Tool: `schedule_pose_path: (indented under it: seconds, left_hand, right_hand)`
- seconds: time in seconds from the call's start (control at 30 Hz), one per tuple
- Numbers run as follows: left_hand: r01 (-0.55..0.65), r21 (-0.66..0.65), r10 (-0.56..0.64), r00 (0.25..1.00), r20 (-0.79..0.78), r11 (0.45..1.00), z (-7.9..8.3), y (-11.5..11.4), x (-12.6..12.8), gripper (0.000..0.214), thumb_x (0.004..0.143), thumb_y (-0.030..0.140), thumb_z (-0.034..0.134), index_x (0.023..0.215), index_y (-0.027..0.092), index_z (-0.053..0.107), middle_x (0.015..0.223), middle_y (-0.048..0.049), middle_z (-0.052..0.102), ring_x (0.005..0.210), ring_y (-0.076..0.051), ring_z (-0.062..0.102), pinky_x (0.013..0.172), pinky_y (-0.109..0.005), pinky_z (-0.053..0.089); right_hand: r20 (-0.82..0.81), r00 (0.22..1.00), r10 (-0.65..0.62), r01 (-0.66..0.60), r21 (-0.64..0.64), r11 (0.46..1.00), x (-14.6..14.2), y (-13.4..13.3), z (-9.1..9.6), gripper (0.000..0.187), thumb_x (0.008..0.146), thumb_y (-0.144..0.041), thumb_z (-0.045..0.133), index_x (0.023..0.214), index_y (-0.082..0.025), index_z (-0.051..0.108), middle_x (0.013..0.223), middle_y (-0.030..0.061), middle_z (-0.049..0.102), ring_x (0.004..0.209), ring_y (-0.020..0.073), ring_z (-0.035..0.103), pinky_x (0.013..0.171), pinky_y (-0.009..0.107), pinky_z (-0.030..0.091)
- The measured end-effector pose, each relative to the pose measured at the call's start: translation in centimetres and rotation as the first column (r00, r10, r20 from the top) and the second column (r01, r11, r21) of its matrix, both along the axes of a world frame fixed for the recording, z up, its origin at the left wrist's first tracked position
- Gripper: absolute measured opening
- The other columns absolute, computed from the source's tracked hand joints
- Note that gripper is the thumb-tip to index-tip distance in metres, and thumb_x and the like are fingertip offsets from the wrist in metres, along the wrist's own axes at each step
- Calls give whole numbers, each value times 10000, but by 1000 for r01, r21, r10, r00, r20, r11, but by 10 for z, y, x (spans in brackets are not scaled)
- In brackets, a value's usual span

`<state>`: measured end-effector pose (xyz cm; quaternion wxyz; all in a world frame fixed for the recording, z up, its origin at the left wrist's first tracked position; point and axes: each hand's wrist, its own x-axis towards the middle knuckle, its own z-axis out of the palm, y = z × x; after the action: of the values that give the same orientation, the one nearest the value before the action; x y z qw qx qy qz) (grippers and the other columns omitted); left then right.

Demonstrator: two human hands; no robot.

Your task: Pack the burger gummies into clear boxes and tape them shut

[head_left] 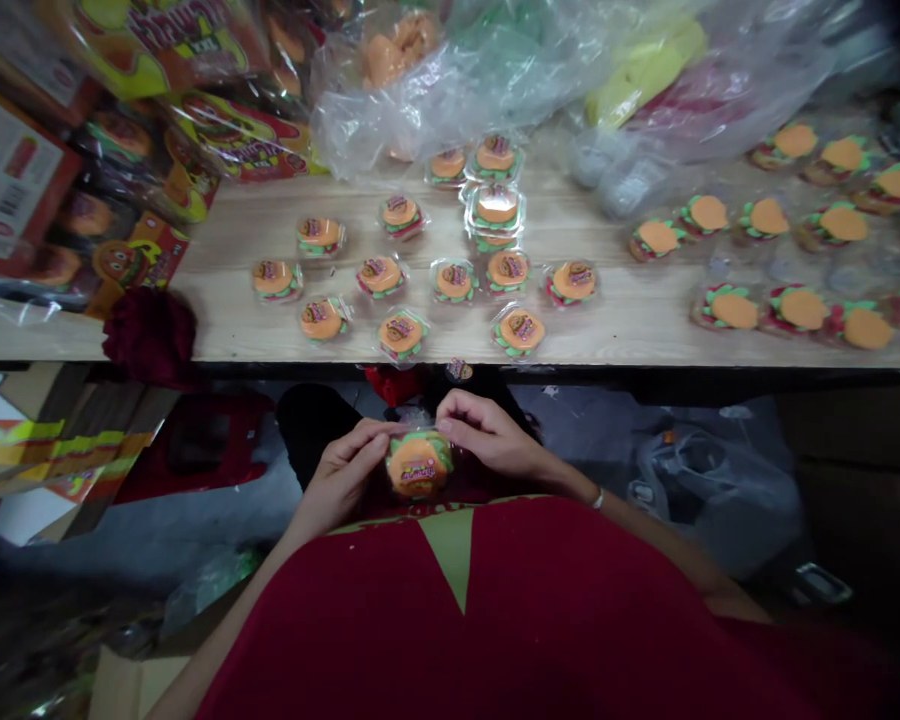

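A toy burger in a clear plastic case [420, 468] sits low in front of my body, below the table edge. My left hand [352, 462] grips its left side, with thumb and fingers closed at the rim. At the upper right corner of the case, my right hand [481, 430] has its fingers curled and its thumb pressed against the edge. A printed label shows on the orange bun top, with green and yellow layers around it. What the right fingertips pinch is too small to tell apart from the case.
Several cased burgers with labels [403, 333] stand on the wooden table [607, 330]. More burgers without visible labels [729, 307] are on the right. Clear plastic bags [495, 80] lie at the back, printed boxes [15, 190] at left. A red stool [210, 440] stands below.
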<state>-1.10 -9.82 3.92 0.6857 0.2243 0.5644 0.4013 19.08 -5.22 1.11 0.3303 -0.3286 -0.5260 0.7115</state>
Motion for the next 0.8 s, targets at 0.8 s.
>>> schedule_pose_path:
  seconds: [0.8]
  left_hand:
    - [436,245,-349,878,-328,866,15,27,17,117,796,262,659,802,148,683,734,-5,651,660,-106,553,625,-219,430]
  right_hand:
    - [43,997,61,-61,10,998,27,15,-13,189,883,-350,569,917,-165,556,826,5,545,705,100,474,639,232,369]
